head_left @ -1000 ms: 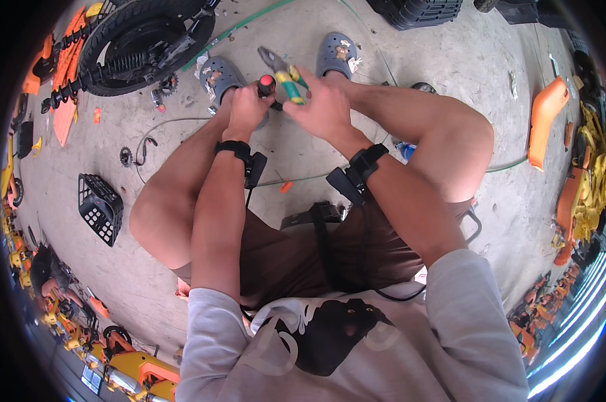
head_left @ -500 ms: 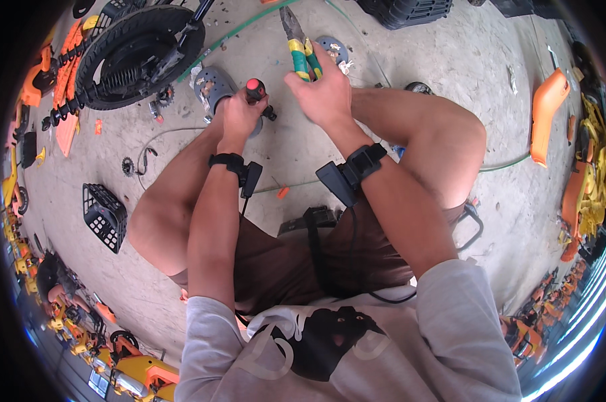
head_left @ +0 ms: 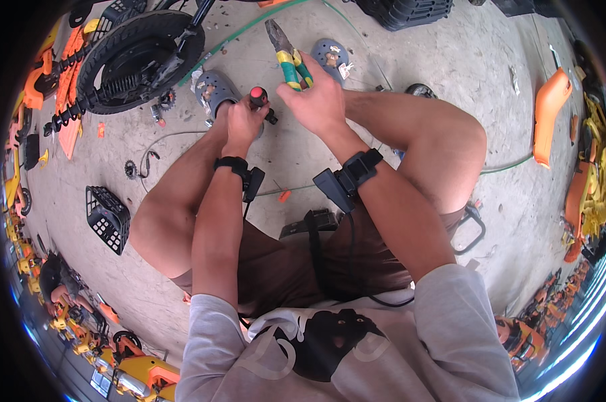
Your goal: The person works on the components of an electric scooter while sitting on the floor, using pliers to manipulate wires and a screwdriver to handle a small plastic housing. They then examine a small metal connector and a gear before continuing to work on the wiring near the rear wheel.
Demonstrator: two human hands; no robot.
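Observation:
My right hand [head_left: 320,100] grips a pair of pliers [head_left: 286,55] with green and yellow handles, their jaws pointing up and away from me. My left hand [head_left: 241,120] is closed around a tool with a red and black handle [head_left: 258,97], close beside the right hand. Both hands are raised between my knees, above my two grey clogs [head_left: 217,90] on the concrete floor. Black bands with small devices sit on both wrists.
A black wheel with a spring and frame [head_left: 132,57] lies at the upper left, with a small sprocket [head_left: 130,169] and a cable nearby. A black basket [head_left: 105,218] sits left. A green hose [head_left: 510,164] crosses the floor. Orange plastic parts [head_left: 551,110] lie right.
Both hands have lifted up and away from my lap; the pliers swung from level to pointing up and forward, while the left hand kept hold of the red-handled tool.

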